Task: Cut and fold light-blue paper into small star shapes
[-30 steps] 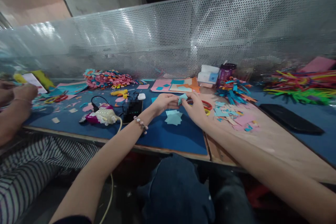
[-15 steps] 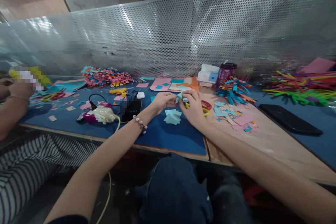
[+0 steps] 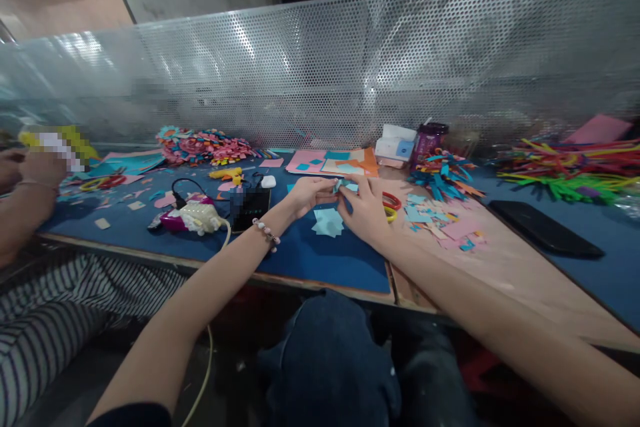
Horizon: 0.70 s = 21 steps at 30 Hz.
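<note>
Both bare hands in my head view, raised over the blue-topped, wood-edged desk (image 3: pixel 320 265). Left hand (image 3: pixel 306 197): fingers closed on one side of a small pale-blue paper piece (image 3: pixel 342 184). Right hand (image 3: pixel 367 212): thumb and fingers pinch its other side. I read the piece as bent; too small for me to tell the fold. Below it, a fanned stack of pale-blue paper squares (image 3: pixel 329 222) lies in from the desk's near edge. Just beside the right hand, red and yellow rounded loops (image 3: pixel 391 201), partly hidden. Toward the far edge I see flat pink and orange paper sheets (image 3: pixel 369 163).
</note>
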Motion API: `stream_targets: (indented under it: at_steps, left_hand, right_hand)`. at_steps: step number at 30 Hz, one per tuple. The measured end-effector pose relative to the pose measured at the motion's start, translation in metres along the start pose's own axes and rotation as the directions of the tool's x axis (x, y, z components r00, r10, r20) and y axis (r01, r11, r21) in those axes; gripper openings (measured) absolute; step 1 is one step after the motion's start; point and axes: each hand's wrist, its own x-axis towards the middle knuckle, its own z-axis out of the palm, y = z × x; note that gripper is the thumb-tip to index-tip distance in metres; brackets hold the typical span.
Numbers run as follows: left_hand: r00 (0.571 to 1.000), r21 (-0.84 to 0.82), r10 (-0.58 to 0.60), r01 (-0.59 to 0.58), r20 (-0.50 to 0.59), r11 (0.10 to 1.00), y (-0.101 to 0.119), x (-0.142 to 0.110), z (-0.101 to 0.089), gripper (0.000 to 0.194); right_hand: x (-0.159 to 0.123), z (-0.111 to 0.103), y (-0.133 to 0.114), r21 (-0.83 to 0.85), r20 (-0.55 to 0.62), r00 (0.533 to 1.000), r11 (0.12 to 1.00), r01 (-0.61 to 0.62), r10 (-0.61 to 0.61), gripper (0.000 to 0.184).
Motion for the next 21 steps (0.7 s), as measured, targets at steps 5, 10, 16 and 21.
stream_targets:
  at_steps: [5,10,16,21]
  left_hand:
    - [1.000,-0.017,-0.003,0.003,0.010,1.000,-0.0049,0.0045,-0.0065,0.013]
    - [1.000,-0.028,-0.002,0.002,0.003,1.000,-0.0073,0.0073,-0.0100,0.010]
    - [0.999,-0.038,0.012,-0.011,0.036,0.999,-0.0072,0.0082,-0.0102,0.010]
    - [1.000,-0.020,-0.001,0.001,0.018,1.000,-0.0095,0.0092,-0.0104,0.009]
  right_hand:
    - [-0.0004,-0.0009,-0.0041,-0.088,0.044,0.999,0.996,0.021,-0.017,0.031]
    - [0.0004,-0.0010,-0.0055,-0.098,0.043,0.999,0.995,0.009,-0.005,0.032]
    - [0.0008,-0.0008,0.0014,-0.017,-0.034,0.999,1.000,0.006,-0.006,0.028]
    - [-0.0007,-0.0023,-0.0013,0.015,-0.006,0.999,0.999,0.032,-0.032,0.028]
